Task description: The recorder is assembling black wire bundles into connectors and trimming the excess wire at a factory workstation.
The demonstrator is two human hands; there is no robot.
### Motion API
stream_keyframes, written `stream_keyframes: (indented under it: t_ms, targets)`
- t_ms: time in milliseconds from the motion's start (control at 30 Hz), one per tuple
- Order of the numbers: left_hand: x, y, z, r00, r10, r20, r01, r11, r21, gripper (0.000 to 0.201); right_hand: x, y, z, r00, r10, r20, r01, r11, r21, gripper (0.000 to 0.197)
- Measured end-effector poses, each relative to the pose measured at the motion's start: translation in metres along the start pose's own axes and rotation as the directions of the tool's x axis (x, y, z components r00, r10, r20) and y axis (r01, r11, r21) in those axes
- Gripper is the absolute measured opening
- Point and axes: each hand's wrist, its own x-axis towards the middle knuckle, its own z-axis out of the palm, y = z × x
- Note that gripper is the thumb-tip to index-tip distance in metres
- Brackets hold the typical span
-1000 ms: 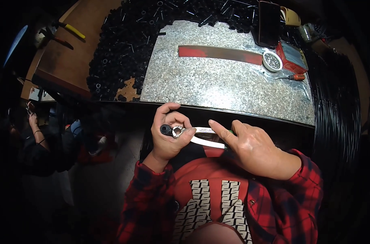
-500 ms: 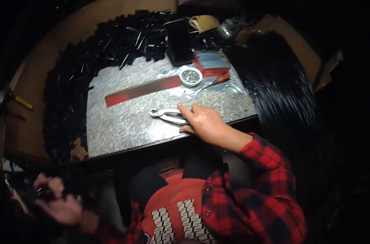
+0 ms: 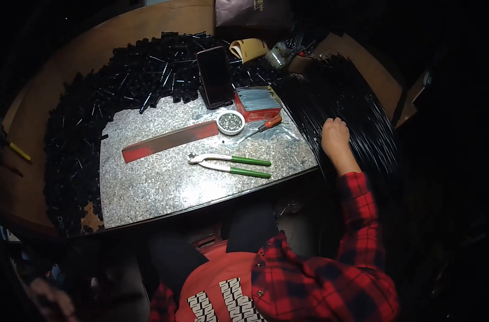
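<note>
Nearest, a red garment carries rows of pale, blocky print, a pattern rather than readable words, its lower part cut off by the bottom edge. At the lower left, the left hand is a dim smear in shadow; whether its fingers are apart or together, I cannot tell. On the speckled slab, green-handled pliers lie with their handles spread and their head toward the left. To their right, the right hand has its fingers curled down over the black rods, which run in a dense bundle beside the slab; the fingertips are hidden, so I cannot tell whether they are clamped on any. Farther back lies a red and brown strip, its right end by a white bowl of small shiny pieces. Beyond an orange-handled screwdriver, a red box of thin grey pieces shows print on its side too small to read. A dark-screened phone stands tilted behind the bowl, before heaped black parts that merge into darkness. Farthest, a dark bag bears gold lettering, cut off by the top edge.
</note>
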Motion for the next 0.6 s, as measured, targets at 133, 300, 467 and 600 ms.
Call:
stream_keyframes:
  t_ms: [133, 300, 467, 600]
  targets:
    - [-0.008, -0.114, -0.088, 0.967, -0.241, -0.082, 0.253, 0.879, 0.403, 0.031, 0.000, 0.023, 0.025, 0.981, 0.045, 0.189, -0.067, 0.992, 0.110, 0.020]
    - [0.003, -0.238, -0.202, 0.750, -0.539, -0.385, 0.662, 0.600, 0.450, 0.023, 0.001, 0.035, 0.015, 0.945, 0.094, 0.314, -0.151, 0.975, 0.163, 0.019]
    - [-0.006, -0.297, -0.351, 0.770, -0.206, -0.604, 0.610, -0.041, 0.791, 0.085, 0.016, 0.026, -0.002, 0.909, 0.053, 0.412, -0.152, 0.966, 0.210, 0.030]
    - [0.018, -0.301, -0.281, 0.854, -0.182, -0.488, 0.493, -0.017, 0.870, 0.074, 0.013, 0.027, 0.000, 0.906, 0.114, 0.407, -0.206, 0.960, 0.189, 0.031]
